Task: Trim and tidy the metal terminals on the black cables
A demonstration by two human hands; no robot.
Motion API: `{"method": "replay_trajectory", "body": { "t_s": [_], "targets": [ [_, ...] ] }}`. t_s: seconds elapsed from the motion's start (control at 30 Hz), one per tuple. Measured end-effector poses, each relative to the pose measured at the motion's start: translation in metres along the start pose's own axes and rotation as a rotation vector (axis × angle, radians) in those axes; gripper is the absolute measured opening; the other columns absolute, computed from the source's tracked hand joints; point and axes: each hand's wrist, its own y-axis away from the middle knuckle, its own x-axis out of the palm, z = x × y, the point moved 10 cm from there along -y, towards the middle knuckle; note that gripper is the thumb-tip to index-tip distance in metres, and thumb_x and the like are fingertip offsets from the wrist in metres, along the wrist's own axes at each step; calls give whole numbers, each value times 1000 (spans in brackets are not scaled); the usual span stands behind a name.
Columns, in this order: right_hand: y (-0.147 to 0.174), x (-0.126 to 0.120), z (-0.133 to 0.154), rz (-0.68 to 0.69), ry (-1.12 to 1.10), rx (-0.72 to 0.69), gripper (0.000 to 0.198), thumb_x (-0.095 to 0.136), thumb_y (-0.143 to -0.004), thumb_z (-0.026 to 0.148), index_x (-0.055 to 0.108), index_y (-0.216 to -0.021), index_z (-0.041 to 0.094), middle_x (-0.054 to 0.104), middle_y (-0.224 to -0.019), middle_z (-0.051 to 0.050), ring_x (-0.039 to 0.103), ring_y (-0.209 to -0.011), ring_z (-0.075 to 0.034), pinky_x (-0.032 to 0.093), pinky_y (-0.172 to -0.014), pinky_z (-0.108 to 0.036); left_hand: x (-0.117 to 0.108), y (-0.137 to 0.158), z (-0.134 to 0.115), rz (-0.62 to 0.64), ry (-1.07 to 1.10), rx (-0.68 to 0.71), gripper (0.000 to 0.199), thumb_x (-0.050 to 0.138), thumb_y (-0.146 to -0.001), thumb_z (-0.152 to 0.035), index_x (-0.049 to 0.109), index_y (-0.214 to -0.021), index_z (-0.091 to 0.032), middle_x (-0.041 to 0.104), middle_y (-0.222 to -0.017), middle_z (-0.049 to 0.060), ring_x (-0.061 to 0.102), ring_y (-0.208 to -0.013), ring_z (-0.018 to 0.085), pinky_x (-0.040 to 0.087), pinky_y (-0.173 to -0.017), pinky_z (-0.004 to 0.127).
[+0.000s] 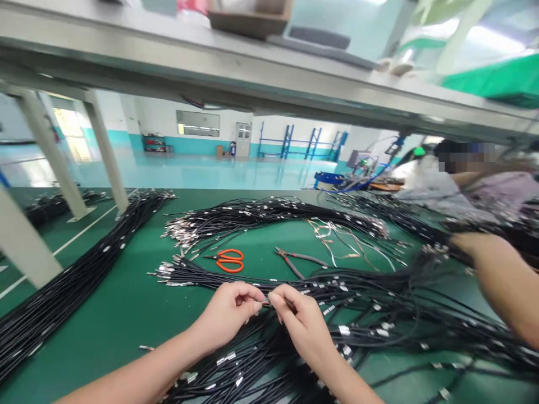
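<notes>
Head view: left hand (227,314) and right hand (301,320) pinch cable end (265,303) between fingertips (thin, limp, light); best gripped near metal terminal.

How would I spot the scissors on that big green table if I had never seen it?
Start at the green table, heaped with black cables. In the bare patch ringed by those cables, just beyond the left hand and right hand, lie the scissors. Their bright orange handles are the only orange there; the pliers beside them are dull and dark.
</notes>
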Motion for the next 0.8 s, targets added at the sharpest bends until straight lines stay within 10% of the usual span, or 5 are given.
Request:
{"method": "replay_trajectory", "body": {
  "t_s": [0.27,0.47,0.6,0.8],
  "targets": [
    [12,43,20,257,296,-345,27,37,-83,15,56,-102,20,60,-97,-6,52,-88,-18,41,-78,-29,-48,30,-16,-154,-43,83,23,49,-66,-13,58,-87,-13,52,-62,-3,49,-57,11,40,-61,24],
    [37,87,25,510,680,-420,31,42,-67,2,58,-84,21,55,-89,-2,45,-86,-17,40,-68,-25,-87,109,19,-263,-355,-85,23,45,-76,-22,59,-94,-17,62,-71,1,56,-69,15,42,-68,25],
    [38,89,25,520,723,-446,26,42,-69,5,56,-84,21,53,-89,-2,44,-85,-16,38,-65,-25,-79,139,5,-128,-651,25,23,42,-82,-26,64,-77,-21,64,-79,3,57,-74,16,43,-68,24],
    [38,91,25,517,775,-450,26,43,-68,4,55,-86,20,53,-91,-2,44,-84,-16,36,-62,-24,-37,125,-47,-52,-981,121,33,42,-82,-36,63,-101,-20,62,-106,13,55,-98,27,43,-84,39]
  ]
}}
